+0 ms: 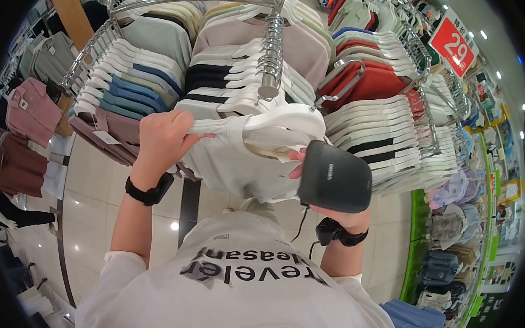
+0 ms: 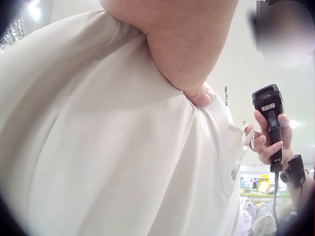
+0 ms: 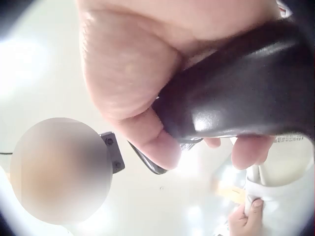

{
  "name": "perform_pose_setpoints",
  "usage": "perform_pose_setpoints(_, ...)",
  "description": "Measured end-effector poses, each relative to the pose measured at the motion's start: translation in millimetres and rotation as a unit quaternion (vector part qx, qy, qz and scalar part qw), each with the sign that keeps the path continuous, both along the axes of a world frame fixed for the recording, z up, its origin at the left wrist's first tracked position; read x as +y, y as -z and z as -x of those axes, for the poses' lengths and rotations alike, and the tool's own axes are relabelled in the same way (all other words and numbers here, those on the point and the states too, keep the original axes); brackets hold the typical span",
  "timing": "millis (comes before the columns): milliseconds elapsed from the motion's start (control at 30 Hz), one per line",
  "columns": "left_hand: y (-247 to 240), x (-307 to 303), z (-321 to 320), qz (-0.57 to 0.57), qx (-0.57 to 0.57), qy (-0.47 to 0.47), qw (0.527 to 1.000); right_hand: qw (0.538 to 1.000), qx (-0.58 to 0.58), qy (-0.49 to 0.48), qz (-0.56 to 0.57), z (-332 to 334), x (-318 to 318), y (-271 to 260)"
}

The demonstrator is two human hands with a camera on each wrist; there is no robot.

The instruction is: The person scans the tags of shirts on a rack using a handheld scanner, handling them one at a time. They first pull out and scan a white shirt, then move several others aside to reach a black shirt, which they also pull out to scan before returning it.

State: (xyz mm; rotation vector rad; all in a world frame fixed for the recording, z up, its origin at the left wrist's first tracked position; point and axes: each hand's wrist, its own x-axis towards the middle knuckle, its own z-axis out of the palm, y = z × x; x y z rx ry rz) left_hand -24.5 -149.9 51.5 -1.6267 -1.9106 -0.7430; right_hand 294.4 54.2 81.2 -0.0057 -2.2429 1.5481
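White soft-knit T-shirt (image 1: 233,165) hung on a curved white plastic hanger (image 1: 284,124) just below the tip of the ribbed chrome rack arm (image 1: 270,51), with its long axis running downward from that arm. The left hand (image 1: 161,139) gripped the bunched shoulder fabric with curled fingers. The right hand (image 2: 263,147) wrapped around the handle of a smooth, matte dark-grey pistol-shaped scanner (image 1: 334,177), whose head was uppermost, just beside the shirt.

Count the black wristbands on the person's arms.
2. One wristband sits behind the left hand; the other wristband sits behind the right hand, which holds the scanner.
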Motion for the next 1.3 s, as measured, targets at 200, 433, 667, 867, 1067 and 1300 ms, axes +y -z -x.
perform_pose_setpoints(200,-0.3,1.0,1.9,0.004,0.014,0.004,1.0,0.918,0.091,-0.124,0.366,12.4,-14.2,-19.2)
perform_pose_setpoints(433,1.4,2.7,3.6,-0.014,0.018,-0.007,1.0,0.845,0.066,-0.142,0.512,6.9,1.7,-11.8)
perform_pose_setpoints(667,-12.3,1.1,8.3,-0.026,-0.029,-0.031,0.999,0.921,-0.023,-0.014,0.388,11.8,-14.5,-0.6)
perform_pose_setpoints(867,-21.5,2.5,18.6,-0.058,-0.052,-0.057,0.995,0.935,-0.066,0.052,0.344,11.1,-15.5,12.9)
perform_pose_setpoints(1067,-29.0,5.6,26.7,-0.04,-0.067,-0.107,0.991,0.949,-0.073,0.181,0.247,-0.3,-15.0,42.0)
perform_pose_setpoints(1300,-24.5,12.9,34.6,-0.061,-0.041,-0.111,0.991,0.956,-0.069,0.258,0.12,-7.4,-31.3,73.0)
